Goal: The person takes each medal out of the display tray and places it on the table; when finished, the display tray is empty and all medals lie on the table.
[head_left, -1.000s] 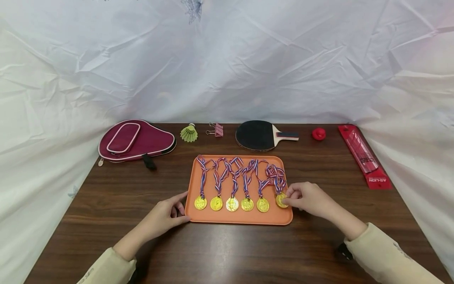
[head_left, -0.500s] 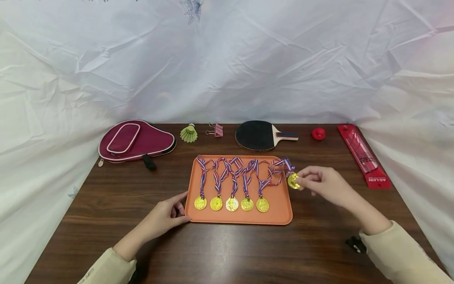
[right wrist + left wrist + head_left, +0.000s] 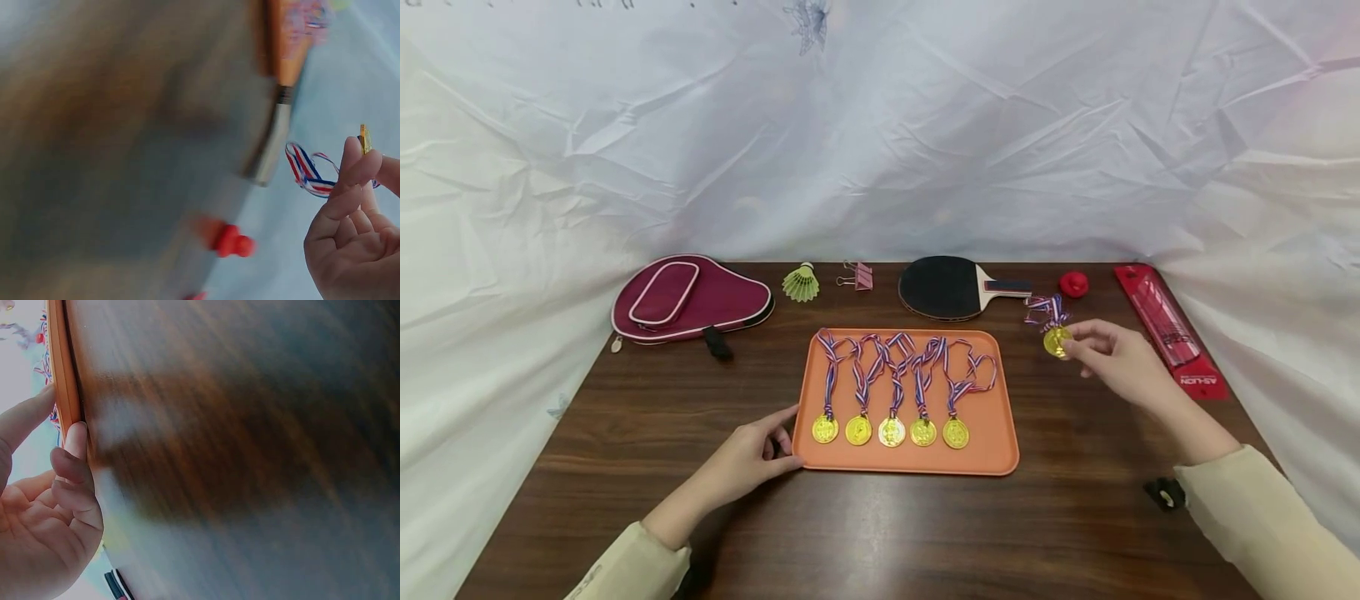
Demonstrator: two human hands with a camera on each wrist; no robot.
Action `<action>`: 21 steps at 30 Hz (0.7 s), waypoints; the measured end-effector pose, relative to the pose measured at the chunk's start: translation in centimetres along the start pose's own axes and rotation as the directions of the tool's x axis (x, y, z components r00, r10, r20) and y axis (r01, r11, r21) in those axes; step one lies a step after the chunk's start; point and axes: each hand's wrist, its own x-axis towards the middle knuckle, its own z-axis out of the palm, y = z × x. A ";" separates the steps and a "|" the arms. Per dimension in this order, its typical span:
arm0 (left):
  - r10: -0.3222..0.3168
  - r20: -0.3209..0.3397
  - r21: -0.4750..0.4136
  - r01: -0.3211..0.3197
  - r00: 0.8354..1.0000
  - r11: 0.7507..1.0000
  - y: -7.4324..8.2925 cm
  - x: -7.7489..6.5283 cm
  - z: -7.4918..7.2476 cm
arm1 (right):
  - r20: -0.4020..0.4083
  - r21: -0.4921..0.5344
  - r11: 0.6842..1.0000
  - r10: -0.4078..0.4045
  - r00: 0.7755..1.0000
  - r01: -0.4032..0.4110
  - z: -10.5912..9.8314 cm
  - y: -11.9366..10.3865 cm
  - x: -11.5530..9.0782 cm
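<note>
My right hand [image 3: 1116, 358] pinches a gold medal [image 3: 1057, 341] by its disc, raised right of the orange tray [image 3: 992, 457]. Its red, white and blue ribbon [image 3: 306, 172] dangles loosely bunched in the right wrist view. On the tray several more gold medals [image 3: 891, 432] lie side by side, discs toward the front edge, ribbons stretched toward the back. At the tray's front left corner, my left hand [image 3: 748, 457] holds the rim between thumb and fingers; the left wrist view shows fingertips [image 3: 76, 434] against the tray wall.
Along the back of the table lie a maroon paddle case [image 3: 692, 300], a yellow-green shuttlecock [image 3: 801, 283], a pink binder clip [image 3: 859, 276], a black table tennis paddle [image 3: 942, 287], a small red object [image 3: 1073, 284] and a red package [image 3: 1171, 331]. White cloth hangs behind.
My right hand has lifted the rightmost medal off the tray and carried it right and toward the back, its ribbon now clear of the tray. The left hand has stayed put.
</note>
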 end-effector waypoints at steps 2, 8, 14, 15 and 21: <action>-0.001 0.002 0.003 0.001 1.000 1.000 0.0 0.0 0.0 | 0.055 0.010 1.000 -0.009 0.998 0.009 0.3 1.1 0.1; -0.012 0.006 0.001 0.012 1.000 1.000 -0.2 0.0 0.1 | 0.243 0.049 0.998 0.029 0.970 -0.042 1.3 3.4 -0.5; -0.012 0.007 -0.003 0.012 1.000 1.000 -0.3 0.0 0.1 | 0.334 0.052 0.995 0.059 0.941 -0.081 2.1 4.3 -1.4; -0.013 0.006 -0.004 0.013 1.000 1.000 -0.4 0.0 0.1 | 0.342 0.051 0.995 0.058 0.938 -0.080 2.2 4.4 -1.5; -0.004 0.007 -0.009 0.005 1.000 1.000 -0.5 0.1 0.1 | 0.329 0.015 0.997 0.061 0.942 -0.070 2.9 4.7 -2.0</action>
